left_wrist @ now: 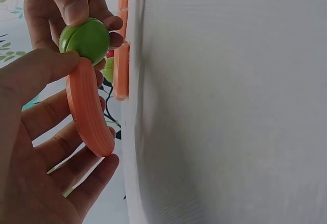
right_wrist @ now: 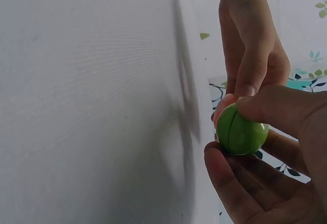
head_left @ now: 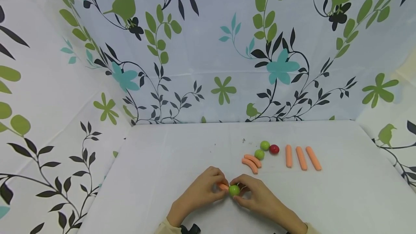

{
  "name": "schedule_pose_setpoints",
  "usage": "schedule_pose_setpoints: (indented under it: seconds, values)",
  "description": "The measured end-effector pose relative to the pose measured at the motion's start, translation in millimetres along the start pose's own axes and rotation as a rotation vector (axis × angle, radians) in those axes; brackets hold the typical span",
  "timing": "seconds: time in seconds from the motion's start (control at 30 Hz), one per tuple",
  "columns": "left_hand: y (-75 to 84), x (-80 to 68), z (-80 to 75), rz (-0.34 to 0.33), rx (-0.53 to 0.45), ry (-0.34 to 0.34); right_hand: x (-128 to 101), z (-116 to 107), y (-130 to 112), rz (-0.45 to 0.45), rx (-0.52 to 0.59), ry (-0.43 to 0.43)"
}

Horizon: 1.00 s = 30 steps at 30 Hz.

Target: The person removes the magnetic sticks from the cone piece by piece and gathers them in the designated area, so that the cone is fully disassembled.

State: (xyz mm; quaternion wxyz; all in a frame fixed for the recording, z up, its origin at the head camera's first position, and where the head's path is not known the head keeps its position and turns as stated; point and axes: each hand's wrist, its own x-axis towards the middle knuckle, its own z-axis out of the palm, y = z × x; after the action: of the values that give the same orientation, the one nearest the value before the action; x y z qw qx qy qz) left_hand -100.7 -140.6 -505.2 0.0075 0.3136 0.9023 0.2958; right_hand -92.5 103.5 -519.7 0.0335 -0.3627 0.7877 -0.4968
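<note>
Head view: left hand (head_left: pixel 203 187) pinches a ribbed orange plastic sausage (left_wrist: pixel 88 109). Right hand (head_left: pixel 255 194) grips a green plastic ball (head_left: pixel 234 190) touching the sausage's right end, near the tabletop's (head_left: pixel 341 198) front edge.

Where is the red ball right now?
In the head view the red ball lies on the table, right of centre, touching a green ball and left of three orange sticks.

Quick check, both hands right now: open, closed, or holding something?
Left hand: closed, holding the orange sausage piece.
Right hand: closed, pinching the green ball against that sausage's end.
</note>
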Motion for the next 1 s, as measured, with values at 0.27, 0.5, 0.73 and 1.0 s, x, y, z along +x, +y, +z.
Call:
schedule_pose_setpoints:
  seconds: [0.27,0.5,0.73,1.0]
  values:
    - [2.2,-2.6,-0.9,0.018,0.036,-0.033,-1.5,-3.3,-6.2,-0.017,-0.01,-0.052]
    - [5.9,-6.8,1.0,0.077,0.003,-0.088,-10.0,-7.4,-9.4,-0.005,-0.004,-0.151]
    - [8.6,7.7,-6.2,0.127,0.056,-0.152,-16.6,-24.9,-13.0,0.023,-0.082,-0.196]
    - [2.1,15.5,-17.9,0.08,0.049,-0.203,-25.1,-39.8,-8.2,0.061,-0.13,-0.139]
